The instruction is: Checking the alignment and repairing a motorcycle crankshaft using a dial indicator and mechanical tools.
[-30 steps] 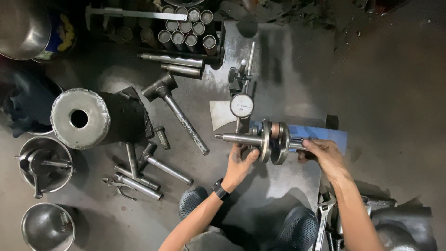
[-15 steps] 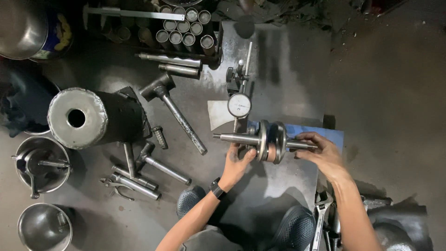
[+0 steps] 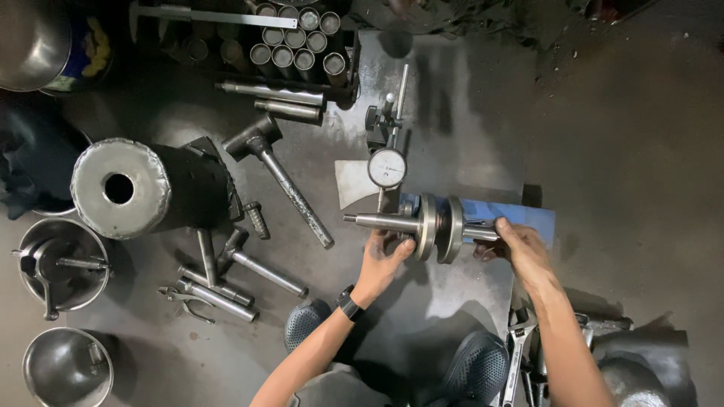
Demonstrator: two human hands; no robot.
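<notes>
Left hand [image 3: 381, 260] cups crankshaft [image 3: 430, 226] web, right hand [image 3: 520, 249] pinches shaft end; judged best turned slowly, level under dial gauge [image 3: 387, 168].

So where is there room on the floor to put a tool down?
The bare floor right of the crankshaft and dial gauge is free, as is the strip between the hammer and gauge. It is crowded left, around the steel cylinder, bowls and rods.
</notes>
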